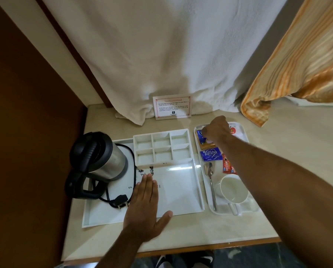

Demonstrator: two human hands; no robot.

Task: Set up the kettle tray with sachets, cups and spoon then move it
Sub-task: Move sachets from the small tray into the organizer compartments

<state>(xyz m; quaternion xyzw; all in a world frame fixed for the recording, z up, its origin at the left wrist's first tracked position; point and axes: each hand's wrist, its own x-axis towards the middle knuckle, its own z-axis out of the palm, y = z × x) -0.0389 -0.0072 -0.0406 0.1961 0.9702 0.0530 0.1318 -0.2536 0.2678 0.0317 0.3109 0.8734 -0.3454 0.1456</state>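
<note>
A white kettle tray (181, 194) lies on the counter with a steel and black kettle (101, 161) on its left side and an empty divided sachet holder (162, 147) at its back. My left hand (146, 206) rests flat and open on the tray's front edge. To the right, a small white tray (241, 208) carries sachets, a blue EveryDay sachet (210, 153), red Nescafe sachets (227, 165), a spoon (211, 182) and a white cup (233, 188). My right hand (216, 130) is closed over the blue and gold sachets (201, 139) at that tray's far end.
The kettle's black cord and plug (121, 202) lie on the tray beside my left hand. A printed notice card (172, 107) stands at the back against a white towel (161, 55). A striped orange cloth (297, 64) hangs at right. A brown wooden panel (26, 132) borders the left.
</note>
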